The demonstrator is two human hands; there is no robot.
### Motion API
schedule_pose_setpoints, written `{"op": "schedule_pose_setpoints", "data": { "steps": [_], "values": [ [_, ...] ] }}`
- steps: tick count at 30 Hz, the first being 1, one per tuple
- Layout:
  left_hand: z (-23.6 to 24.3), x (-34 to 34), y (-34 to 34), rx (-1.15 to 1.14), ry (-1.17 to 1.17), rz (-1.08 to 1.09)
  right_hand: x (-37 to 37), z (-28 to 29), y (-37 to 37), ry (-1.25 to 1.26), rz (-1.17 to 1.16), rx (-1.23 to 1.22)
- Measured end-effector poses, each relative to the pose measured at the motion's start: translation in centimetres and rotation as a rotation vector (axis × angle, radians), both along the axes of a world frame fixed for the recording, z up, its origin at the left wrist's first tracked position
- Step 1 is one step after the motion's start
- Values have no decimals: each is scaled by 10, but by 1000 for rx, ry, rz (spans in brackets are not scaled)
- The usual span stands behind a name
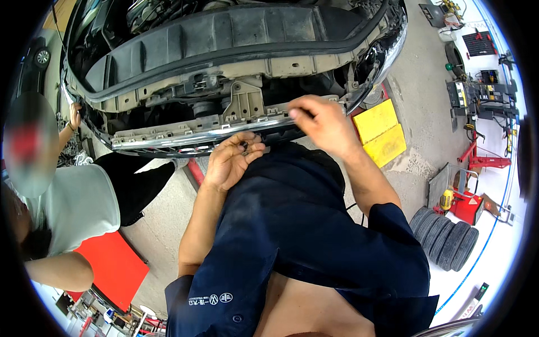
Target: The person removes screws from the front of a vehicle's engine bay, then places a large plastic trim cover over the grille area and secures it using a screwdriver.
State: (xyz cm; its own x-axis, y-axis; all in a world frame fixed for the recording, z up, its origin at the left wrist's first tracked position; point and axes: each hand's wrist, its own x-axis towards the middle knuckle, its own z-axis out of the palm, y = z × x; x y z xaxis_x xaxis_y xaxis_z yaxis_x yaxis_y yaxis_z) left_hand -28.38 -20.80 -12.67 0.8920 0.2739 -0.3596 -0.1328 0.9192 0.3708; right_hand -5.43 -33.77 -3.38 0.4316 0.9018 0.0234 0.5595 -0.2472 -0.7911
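My left hand (231, 163) is palm up just in front of the car's chrome front trim (210, 135). Its curled fingers hold a small dark piece (243, 146), too small to name. Farther right, my right hand (325, 123) is over the front edge of the car, fingers bent in and thumb close to them. Whatever its fingers may hold is hidden. Between and beyond my hands is the open front end, with a beige upper crossmember (286, 66), a bracket (242, 101) and a black ribbed cover (219, 36).
A person in a light shirt (84, 196) stands at the left, one hand (74, 115) at the car's corner. Yellow panels (380, 133) lie on the floor at the right. Stacked tyres (443, 238), a red jack (485, 160) and tools (483, 92) line the right wall.
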Motion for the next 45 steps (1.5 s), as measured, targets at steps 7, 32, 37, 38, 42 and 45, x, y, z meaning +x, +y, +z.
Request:
{"op": "schedule_pose_setpoints", "data": {
  "steps": [7, 32, 37, 38, 42, 45],
  "values": [
    [17, -10, -7, 128, -17, -13, -55, -7, 17, -72, 307, 74],
    [15, -41, -17, 316, 150, -145, -80, -27, 21, 529, 362, -166],
    [12, -49, -12, 295, 112, -180, -75, -40, 30, 719, 401, -266],
    [13, -50, -10, 284, 104, -179, -75, -38, 32, 766, 401, -287],
    [15, -49, -6, 352, 80, -166, -71, -34, 40, 936, 381, -332],
    [16, -50, -2, 377, 105, -179, -72, -28, 48, 797, 433, -342]
  ]
}}
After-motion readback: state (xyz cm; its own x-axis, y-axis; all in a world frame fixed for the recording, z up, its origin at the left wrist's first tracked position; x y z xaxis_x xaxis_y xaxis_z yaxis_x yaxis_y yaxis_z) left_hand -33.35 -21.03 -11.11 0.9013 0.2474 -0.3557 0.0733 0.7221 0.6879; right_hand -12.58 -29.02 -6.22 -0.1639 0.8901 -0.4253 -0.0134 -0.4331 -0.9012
